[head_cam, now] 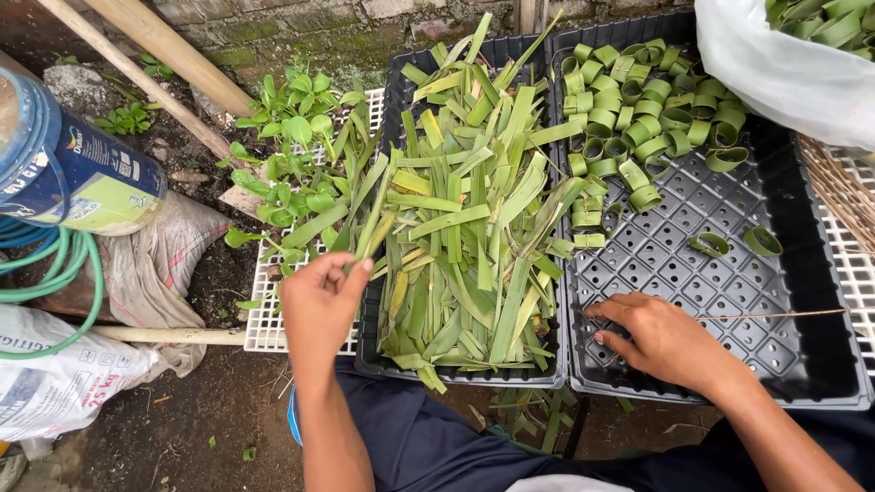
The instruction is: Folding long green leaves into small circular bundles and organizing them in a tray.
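The left hand (319, 305) pinches one leaf strip (374, 219) at the left tray's (401, 91) left edge; the right hand (661, 339), fingers clenched on a thin stick (775, 315), rests in the right tray (802, 364). The strip could slip from so light a pinch, I judge.

Smooth, waxy leaf strip (369, 228) pinched in my left hand (319, 301), thin dry stick (775, 315) in my right hand (665, 342), matt black plastic tray (729, 301), white plastic grid (264, 319), rough brick wall (301, 27)

L hand (319, 301) fingers pinched, R hand (663, 339) lowered, fingers curled
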